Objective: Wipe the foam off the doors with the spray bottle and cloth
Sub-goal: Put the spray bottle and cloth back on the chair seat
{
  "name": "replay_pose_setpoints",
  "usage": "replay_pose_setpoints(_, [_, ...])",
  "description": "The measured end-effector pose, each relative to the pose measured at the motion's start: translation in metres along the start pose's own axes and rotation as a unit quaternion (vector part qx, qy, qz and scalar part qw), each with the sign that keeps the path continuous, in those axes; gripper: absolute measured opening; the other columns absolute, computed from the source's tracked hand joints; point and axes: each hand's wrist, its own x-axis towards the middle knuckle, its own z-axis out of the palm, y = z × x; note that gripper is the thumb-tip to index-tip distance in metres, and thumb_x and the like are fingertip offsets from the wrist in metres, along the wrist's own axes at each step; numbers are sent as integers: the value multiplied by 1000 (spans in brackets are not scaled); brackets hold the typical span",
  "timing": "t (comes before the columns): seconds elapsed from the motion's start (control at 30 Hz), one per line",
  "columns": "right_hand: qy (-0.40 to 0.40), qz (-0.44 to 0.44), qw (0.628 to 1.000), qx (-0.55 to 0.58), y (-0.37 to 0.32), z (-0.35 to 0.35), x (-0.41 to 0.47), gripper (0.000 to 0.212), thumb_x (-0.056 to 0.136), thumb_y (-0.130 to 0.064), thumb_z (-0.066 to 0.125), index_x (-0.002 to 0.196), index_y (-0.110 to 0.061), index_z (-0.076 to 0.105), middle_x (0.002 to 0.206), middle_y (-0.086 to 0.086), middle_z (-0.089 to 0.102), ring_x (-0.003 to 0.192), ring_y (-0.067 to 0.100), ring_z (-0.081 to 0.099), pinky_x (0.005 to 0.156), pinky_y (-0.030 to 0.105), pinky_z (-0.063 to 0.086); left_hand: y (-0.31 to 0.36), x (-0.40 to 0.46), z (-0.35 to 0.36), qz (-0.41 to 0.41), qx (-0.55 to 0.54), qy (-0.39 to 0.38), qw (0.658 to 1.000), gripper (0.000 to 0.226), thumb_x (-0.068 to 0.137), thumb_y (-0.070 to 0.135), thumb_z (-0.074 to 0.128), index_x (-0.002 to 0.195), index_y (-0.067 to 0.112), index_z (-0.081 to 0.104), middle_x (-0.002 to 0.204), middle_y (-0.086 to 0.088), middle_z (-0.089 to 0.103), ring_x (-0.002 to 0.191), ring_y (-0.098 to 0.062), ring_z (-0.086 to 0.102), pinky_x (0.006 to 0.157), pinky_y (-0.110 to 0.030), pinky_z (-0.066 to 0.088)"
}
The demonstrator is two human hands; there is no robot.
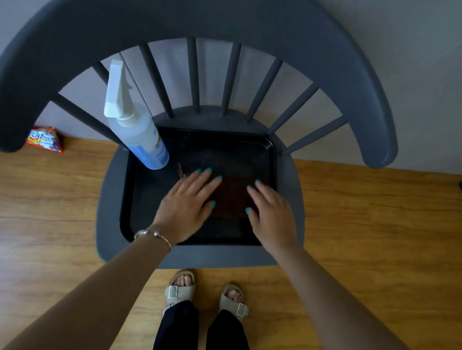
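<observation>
Nearest, two sandals (181, 289) on the wooden floor (370, 239), just below the front edge of a grey chair (208, 12). Above them, both hands over a black tray (130, 195) set on the chair seat. Left hand (187, 202) flat and spread, palm down, fingers resting on the left part of a dark brown cloth (232, 199) – a bracelet (153, 235) at its wrist. Right hand (269, 215) likewise flat and open, fingers on the right part of the cloth, nothing gripped in either. Cloth lying flat in the tray between and under the two hands, its left edge hidden beneath the left hand. Beyond the left hand, at the tray's far left corner, a spray bottle (142, 136) with blue liquid and a white trigger head – leaning toward the chair's spindles. Farther off, past the left hand and outside the chair, a small orange packet (45, 138) on the floor by the grey wall (423, 65).
</observation>
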Motion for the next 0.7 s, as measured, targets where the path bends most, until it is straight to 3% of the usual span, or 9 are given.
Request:
replay_pose_setpoints(0.1, [-46,-46,995,-75,6,13,-3,60,98,-39,57,151,-20,38,159,1,33,149,21,24,119,42,21,-10,-10,21,14,45,-135,990,71,88,63,4,153,34,-1,162,3,-4,148,-16,-7,121,-38,2])
replay_pose_setpoints(0.17, [-46,-67,991,-108,14,12,1,65,87,-35,72,146,-20,47,152,2,45,144,21,36,115,43,30,-21,-13,29,40,79,-133,987,73,87,66,6,152,35,-9,160,4,-10,147,-15,-12,122,-40,5])
replay_pose_setpoints(0.33, [-44,-161,972,-166,33,3,9,62,77,-23,82,134,-13,60,134,8,62,126,25,58,96,43,53,-34,-11,32,84,115,-57,988,58,99,44,34,152,27,20,158,-2,26,144,-20,25,114,-40,28])
replay_pose_setpoints(0.4, [-39,-178,971,-155,35,-5,15,54,81,-18,80,131,-11,62,131,9,64,121,25,61,76,41,61,-35,-8,25,103,91,-21,990,59,95,30,57,148,22,34,152,-5,39,140,-22,38,108,-41,40])
replay_pose_setpoints(0.47, [-37,-158,981,-105,31,-22,24,45,87,-13,72,131,-9,61,132,10,63,118,27,63,61,39,61,-33,0,6,108,67,35,991,50,86,20,70,134,14,56,133,-8,61,121,-26,60,84,-42,58])
replay_pose_setpoints(0.53, [-41,-117,991,-38,22,-45,40,40,99,-14,55,139,-10,53,144,8,53,128,25,54,80,41,57,-30,13,-19,96,95,85,987,33,88,22,62,120,11,64,105,-9,73,88,-31,70,50,-38,57])
replay_pose_setpoints(0.57, [-39,-99,994,-5,19,-56,49,41,103,-16,48,143,-11,49,148,7,48,134,23,48,94,37,49,-29,21,-31,80,106,92,987,30,90,23,58,117,10,63,97,-8,72,77,-32,68,42,-36,52])
replay_pose_setpoints(0.63, [-39,-71,995,54,9,-75,67,42,104,-15,43,146,-11,45,151,7,44,138,22,42,107,30,36,-26,40,-50,46,90,119,988,33,84,13,67,116,8,62,98,-11,71,72,-33,65,41,-35,50])
replay_pose_setpoints(0.7, [10,-67,994,83,3,-87,83,41,103,-10,45,144,-7,47,147,12,48,137,25,44,111,29,32,-22,57,-61,18,41,152,987,43,79,1,69,121,5,61,118,-14,67,90,-38,67,54,-40,55])
